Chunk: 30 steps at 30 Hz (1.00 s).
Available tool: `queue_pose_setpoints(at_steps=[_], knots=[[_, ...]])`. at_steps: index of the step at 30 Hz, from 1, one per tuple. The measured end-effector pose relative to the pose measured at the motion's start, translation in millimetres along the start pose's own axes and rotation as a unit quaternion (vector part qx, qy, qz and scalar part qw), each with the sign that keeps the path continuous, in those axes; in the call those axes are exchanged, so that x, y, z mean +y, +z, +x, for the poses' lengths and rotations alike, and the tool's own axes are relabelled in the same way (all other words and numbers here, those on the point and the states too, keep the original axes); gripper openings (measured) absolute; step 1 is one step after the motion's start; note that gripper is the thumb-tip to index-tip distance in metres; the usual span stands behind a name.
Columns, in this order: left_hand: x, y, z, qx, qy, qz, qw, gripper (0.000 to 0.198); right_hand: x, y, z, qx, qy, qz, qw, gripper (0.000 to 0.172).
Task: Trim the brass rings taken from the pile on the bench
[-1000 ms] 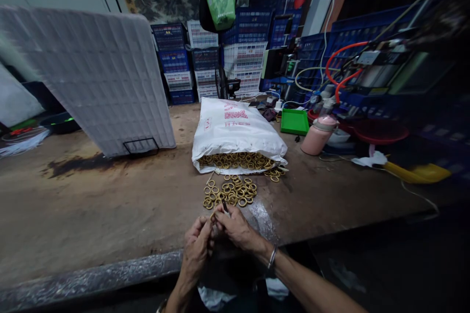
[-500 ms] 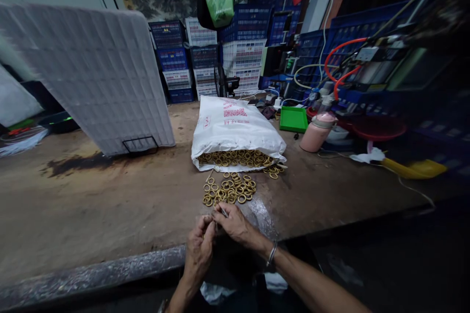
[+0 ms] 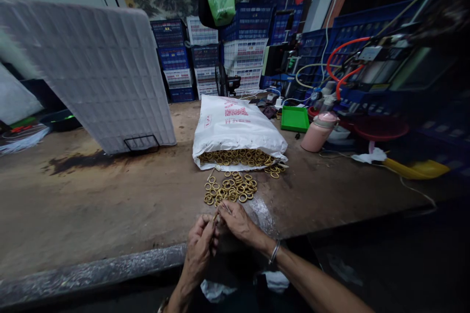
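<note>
Fingertips together, my two hands meet at the table's front edge, just below a loose pile of brass rings (image 3: 228, 188). My left hand (image 3: 200, 242) pinches a brass ring (image 3: 215, 216) between thumb and fingers. My right hand (image 3: 240, 222) is closed on a thin metal tool (image 3: 226, 207), mostly covered by its fingers; its tip is close to the ring. Behind the pile lies a white woven sack (image 3: 238, 127) with red print, its open mouth facing me and full of more rings.
A padded grey-white panel (image 3: 99, 73) stands on the wooden table (image 3: 110, 210) at left, by a dark stain. To the right are a green tray (image 3: 294, 118), a pink bottle (image 3: 318, 133) and a yellow scoop-like piece (image 3: 418, 168). Stacked crates (image 3: 245, 54) line the back.
The brass ring now shows between my left fingertips, and the left fingers have shifted slightly. My right hand stays nearly in place. The whole view has moved a little.
</note>
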<state>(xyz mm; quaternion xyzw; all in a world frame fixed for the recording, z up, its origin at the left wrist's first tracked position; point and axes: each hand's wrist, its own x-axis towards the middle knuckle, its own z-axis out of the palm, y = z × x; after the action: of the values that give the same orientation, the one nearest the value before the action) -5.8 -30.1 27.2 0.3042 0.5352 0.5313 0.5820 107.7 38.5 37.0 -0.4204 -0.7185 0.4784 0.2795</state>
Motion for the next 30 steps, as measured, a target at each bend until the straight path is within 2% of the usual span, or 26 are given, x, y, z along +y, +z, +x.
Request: queue_pose_setpoints(at_steps=[4,7,13,18,20,24,28,30], knots=[[-3.6,-2.0,3.4,0.011,0.023,0.000,1.000,0.027,5.2,0.1,-5.9,-0.041,-0.064,-0.178,0.981,0.010],[-4.5,-3.3,5.0,0.015,0.044,0.013,0.999,0.028,6.9,1.8,-8.5,-0.059,-0.086,-0.262,0.959,0.023],[-4.3,-5.1,5.2,0.018,0.103,0.041,0.994,0.026,0.2,0.4,-8.2,-0.072,-0.088,-0.315,0.942,0.028],[-3.9,-6.1,4.3,0.016,0.143,0.067,0.987,0.026,0.8,1.0,-8.5,-0.086,-0.077,-0.331,0.937,0.023],[-0.8,-5.8,2.6,0.020,0.122,0.072,0.990,0.029,2.8,4.1,-7.1,-0.077,-0.068,-0.346,0.933,0.020],[6.9,-3.4,-6.9,0.027,0.027,0.047,0.998,0.034,2.6,7.2,4.9,-0.045,-0.045,-0.388,0.919,0.019],[7.1,0.6,-18.6,-0.017,-0.026,-0.010,0.999,0.036,-0.1,-5.3,32.8,-0.005,-0.001,-0.430,0.903,0.025],[4.4,1.1,-19.4,-0.013,-0.052,-0.061,0.997,0.038,0.7,-13.8,50.1,0.011,-0.002,-0.431,0.902,0.026]])
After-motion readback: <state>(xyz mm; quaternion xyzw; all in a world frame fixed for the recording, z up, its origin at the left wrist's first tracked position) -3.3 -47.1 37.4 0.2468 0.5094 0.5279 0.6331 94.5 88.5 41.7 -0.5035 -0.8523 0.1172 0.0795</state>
